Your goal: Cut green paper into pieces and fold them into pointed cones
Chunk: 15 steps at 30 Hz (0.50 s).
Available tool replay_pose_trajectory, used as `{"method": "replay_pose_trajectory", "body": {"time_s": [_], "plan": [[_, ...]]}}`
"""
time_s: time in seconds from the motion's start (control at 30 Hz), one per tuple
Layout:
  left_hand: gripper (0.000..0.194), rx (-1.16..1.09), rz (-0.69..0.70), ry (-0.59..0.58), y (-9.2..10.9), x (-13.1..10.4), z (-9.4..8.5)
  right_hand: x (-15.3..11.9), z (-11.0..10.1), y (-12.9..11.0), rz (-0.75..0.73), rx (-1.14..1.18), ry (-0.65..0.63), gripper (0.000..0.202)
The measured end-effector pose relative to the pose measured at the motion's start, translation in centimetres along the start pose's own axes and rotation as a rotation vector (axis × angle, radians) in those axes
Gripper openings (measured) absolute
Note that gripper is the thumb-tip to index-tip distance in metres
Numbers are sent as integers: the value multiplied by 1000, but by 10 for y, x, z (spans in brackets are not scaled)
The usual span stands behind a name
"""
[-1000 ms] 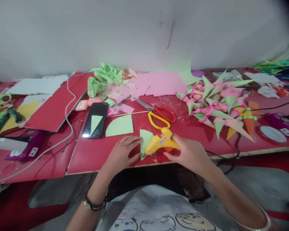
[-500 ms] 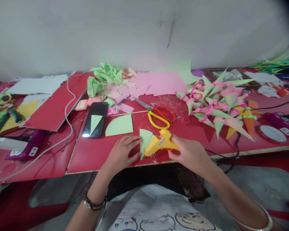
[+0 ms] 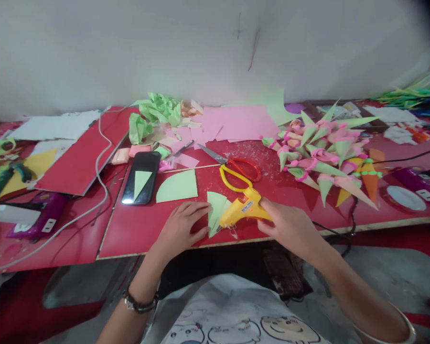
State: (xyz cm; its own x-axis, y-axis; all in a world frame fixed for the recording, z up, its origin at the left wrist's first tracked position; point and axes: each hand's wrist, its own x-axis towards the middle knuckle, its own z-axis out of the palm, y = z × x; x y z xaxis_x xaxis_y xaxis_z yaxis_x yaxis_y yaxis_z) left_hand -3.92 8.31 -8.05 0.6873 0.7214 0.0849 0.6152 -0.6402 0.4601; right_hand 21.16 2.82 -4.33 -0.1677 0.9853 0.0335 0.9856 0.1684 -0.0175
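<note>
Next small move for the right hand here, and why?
I'd run the glue gun nozzle slowly along the right edge of the green paper between the hands. The right hand grips the gun, its nozzle sits near the paper's pointed lower end, and the left hand has fingertips at the left edge. Can't tell whether glue is already down.

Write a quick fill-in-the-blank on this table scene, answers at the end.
The right hand holds a yellow ____.
The scissors have one red handle loop and one ____ loop.
A small green piece lies on top of the ____.
The paper cones are heaped to the ____ of the scissors.

Missing words: glue gun; yellow; phone; right.
</note>
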Motion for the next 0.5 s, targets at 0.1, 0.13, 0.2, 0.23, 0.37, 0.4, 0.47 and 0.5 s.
{"method": "replay_pose_trajectory", "body": {"time_s": [0.1, 0.13, 0.2, 0.23, 0.37, 0.4, 0.47, 0.5], "plan": [[42, 4, -3, -4, 0, 0, 0, -1, 1, 4, 11, -21, 13, 18], [42, 5, -4, -4, 0, 0, 0, -2, 1, 6, 15, -26, 20, 17], [42, 3, -4, 0, 0, 0, -1, -3, 2, 9, 28, -30, 30, 17], [42, 2, -1, 4, 0, 0, -1, -3, 2, 10, 35, -31, 35, 18], [42, 2, 3, 6, 1, 1, -1, -6, 1, 15, 50, -41, 49, 22], [42, 3, 3, 4, 1, 1, -1, -6, 1, 16, 54, -47, 48, 22], [43, 0, 5, 4, 1, 1, -1, -7, 1, 19, 73, -63, 50, 20], [43, -2, 6, 6, 1, 1, -1, -8, 1, 20, 82, -69, 53, 20]]}}
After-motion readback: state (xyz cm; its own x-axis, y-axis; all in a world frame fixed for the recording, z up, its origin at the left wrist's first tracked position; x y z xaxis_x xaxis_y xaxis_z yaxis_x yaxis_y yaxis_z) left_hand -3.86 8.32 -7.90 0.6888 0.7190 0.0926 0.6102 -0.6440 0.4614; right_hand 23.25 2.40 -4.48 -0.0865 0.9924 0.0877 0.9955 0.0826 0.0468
